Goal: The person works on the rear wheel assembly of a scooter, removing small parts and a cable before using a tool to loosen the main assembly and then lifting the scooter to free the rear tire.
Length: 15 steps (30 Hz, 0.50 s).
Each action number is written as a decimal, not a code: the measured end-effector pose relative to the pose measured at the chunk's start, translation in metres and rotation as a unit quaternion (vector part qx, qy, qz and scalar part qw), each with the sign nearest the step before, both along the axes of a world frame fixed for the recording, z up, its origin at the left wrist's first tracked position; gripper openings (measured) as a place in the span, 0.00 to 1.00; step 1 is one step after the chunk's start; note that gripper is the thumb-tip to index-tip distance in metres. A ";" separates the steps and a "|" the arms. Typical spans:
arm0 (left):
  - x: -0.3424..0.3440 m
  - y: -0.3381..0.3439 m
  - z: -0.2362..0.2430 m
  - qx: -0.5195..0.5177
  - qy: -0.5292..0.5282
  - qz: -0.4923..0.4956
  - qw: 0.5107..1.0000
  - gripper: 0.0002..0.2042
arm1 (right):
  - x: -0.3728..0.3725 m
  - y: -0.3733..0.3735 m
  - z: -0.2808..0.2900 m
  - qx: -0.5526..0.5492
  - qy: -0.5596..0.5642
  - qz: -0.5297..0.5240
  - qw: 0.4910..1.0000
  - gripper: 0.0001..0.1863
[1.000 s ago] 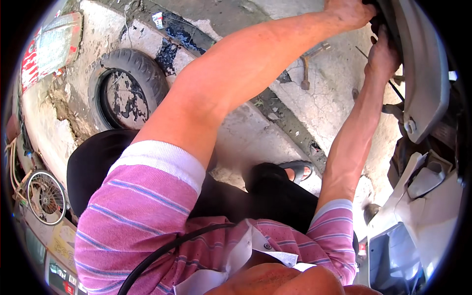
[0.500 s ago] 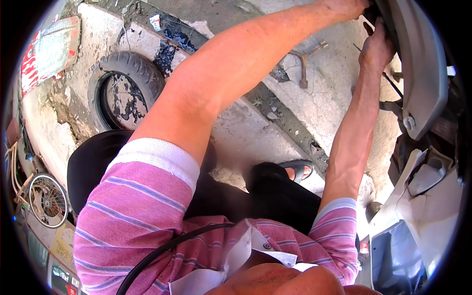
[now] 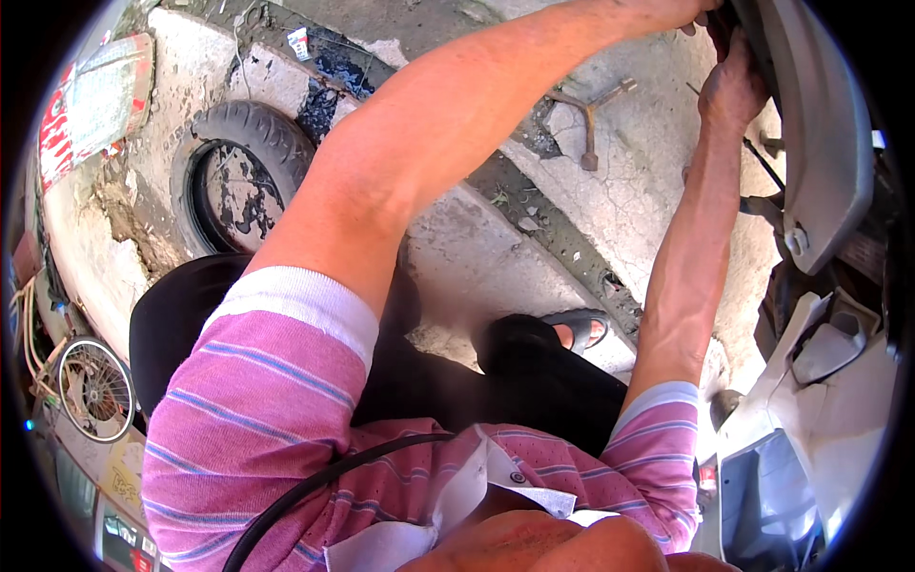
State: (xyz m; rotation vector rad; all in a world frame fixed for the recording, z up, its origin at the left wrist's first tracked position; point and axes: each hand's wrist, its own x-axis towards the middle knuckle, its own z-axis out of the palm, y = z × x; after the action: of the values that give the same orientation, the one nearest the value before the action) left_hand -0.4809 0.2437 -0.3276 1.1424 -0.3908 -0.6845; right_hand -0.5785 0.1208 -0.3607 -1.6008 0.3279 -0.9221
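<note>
At the top right, my left hand [image 3: 688, 11] is up against the underside of a grey vehicle panel [image 3: 820, 133]. Its fingers look curled, and the top edge of the picture cuts part of it off. Just below it, my right hand [image 3: 736, 88] reaches to the same dark edge of the panel, fingers bent and partly in shadow. What either hand grips is hidden there. A bolt [image 3: 796, 240] sits at the panel's lower corner, and a thin dark rod [image 3: 762, 164] shows beside my right wrist.
A rusty lug wrench [image 3: 589, 124] lies on the cracked concrete left of my right forearm. Farther left is a loose black tyre [image 3: 295, 143]. White body parts [image 3: 810, 400] stand at the lower right, and a spoked wheel [image 3: 95, 389] at the far left.
My left forearm has shifted slightly left and up, and its fingertips now show lower beside the panel. My right hand stays nearly in place; the panel sits slightly lower in view.
</note>
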 end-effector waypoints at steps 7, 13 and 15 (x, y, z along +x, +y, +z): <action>-0.005 0.000 -0.014 0.004 -0.107 0.062 0.992 0.07 | 0.005 0.001 -0.004 -0.010 -0.013 -0.014 1.000 0.23; -0.007 -0.002 -0.008 0.055 -0.091 0.069 0.992 0.08 | 0.006 -0.001 -0.007 -0.009 -0.037 -0.018 0.999 0.24; -0.006 -0.002 -0.008 0.061 -0.122 0.092 0.986 0.09 | 0.005 -0.005 -0.007 -0.013 -0.025 -0.021 0.999 0.25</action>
State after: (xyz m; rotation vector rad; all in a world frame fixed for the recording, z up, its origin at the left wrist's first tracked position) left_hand -0.4874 0.2421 -0.3359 1.3669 -0.4483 -0.4116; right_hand -0.5734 0.1162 -0.3681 -1.5960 0.3166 -1.0003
